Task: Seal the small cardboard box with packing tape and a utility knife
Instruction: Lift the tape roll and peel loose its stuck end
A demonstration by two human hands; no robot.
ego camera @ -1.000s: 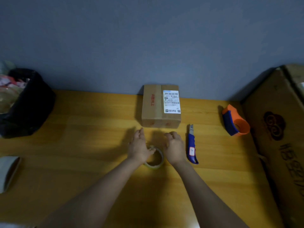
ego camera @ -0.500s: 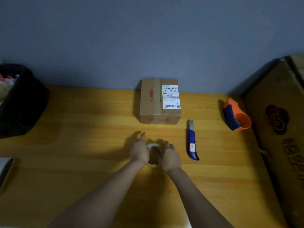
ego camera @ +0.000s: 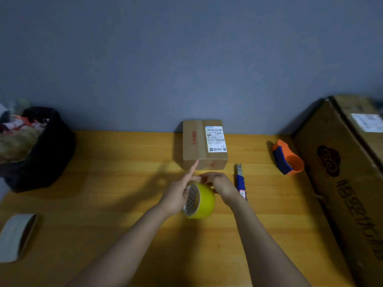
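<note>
A small cardboard box (ego camera: 204, 145) with a white shipping label stands at the back of the wooden table (ego camera: 107, 183), against the wall. Both hands hold a yellowish roll of packing tape (ego camera: 202, 200) up on its edge, just in front of the box. My left hand (ego camera: 179, 194) grips the roll's left side with the index finger pointing toward the box. My right hand (ego camera: 220, 184) holds the top right of the roll. A blue utility knife (ego camera: 241, 182) lies on the table just right of my right hand, blade end toward the wall.
An orange and blue tape dispenser (ego camera: 287, 157) lies at the right. A large cardboard box (ego camera: 348, 183) fills the right edge. A black bag (ego camera: 39, 150) with stuff in it sits at the left. Another tape roll (ego camera: 17, 237) lies near the left front.
The tape roll lay flat on the table between my hands; both hands closed on it, lifted it and tilted it onto its edge. The camera view shifted slightly.
</note>
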